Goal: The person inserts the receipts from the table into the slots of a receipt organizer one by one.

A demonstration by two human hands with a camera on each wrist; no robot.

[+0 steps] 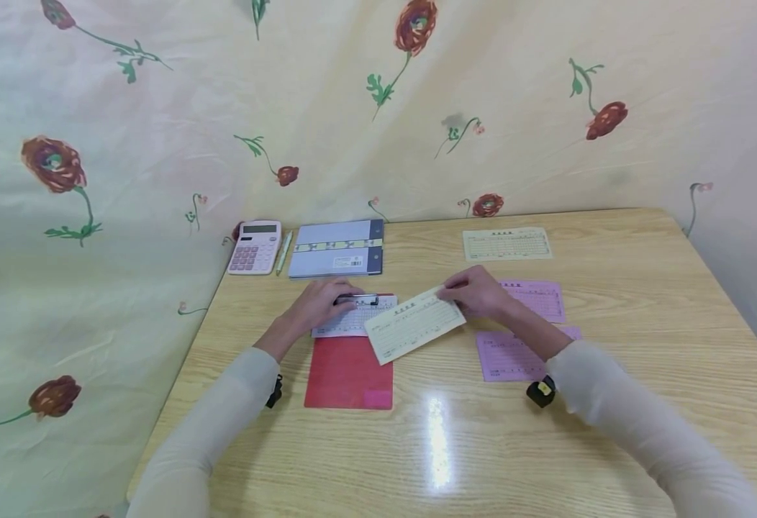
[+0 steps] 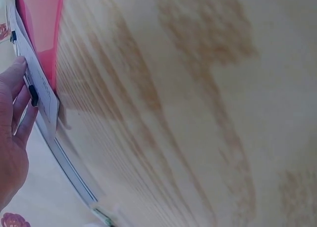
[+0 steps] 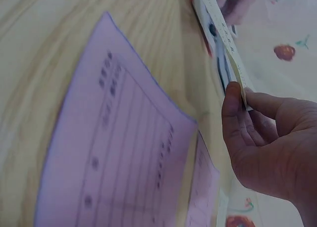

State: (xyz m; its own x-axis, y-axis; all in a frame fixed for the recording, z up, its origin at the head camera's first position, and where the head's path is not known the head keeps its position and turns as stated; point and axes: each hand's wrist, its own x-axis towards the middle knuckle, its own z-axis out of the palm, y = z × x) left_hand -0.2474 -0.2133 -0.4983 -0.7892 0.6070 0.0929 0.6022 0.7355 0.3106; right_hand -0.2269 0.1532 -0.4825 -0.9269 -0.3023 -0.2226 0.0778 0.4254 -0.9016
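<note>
A red clipboard [image 1: 346,378] lies left of centre, with white printed forms [image 1: 354,324] under the metal clip [image 1: 367,299] at its far end. My left hand [image 1: 316,306] is at that clip; thumb and fingers pinch it in the left wrist view, where the clip's black end [image 2: 33,95] shows. My right hand [image 1: 478,293] pinches a pale yellow printed slip [image 1: 414,327] by its far right corner. The slip hangs tilted, its left end overlapping the clipboard's right edge. In the right wrist view thumb and fingertips grip the slip [image 3: 229,44], seen nearly edge-on.
Two purple slips [image 1: 534,298] lie on the table near my right forearm, partly covered by it. Farther back is a pale green slip [image 1: 506,244]. A pink calculator [image 1: 254,248], a pen [image 1: 284,253] and a blue-grey notebook [image 1: 333,252] sit at the back left, before a flowered cloth.
</note>
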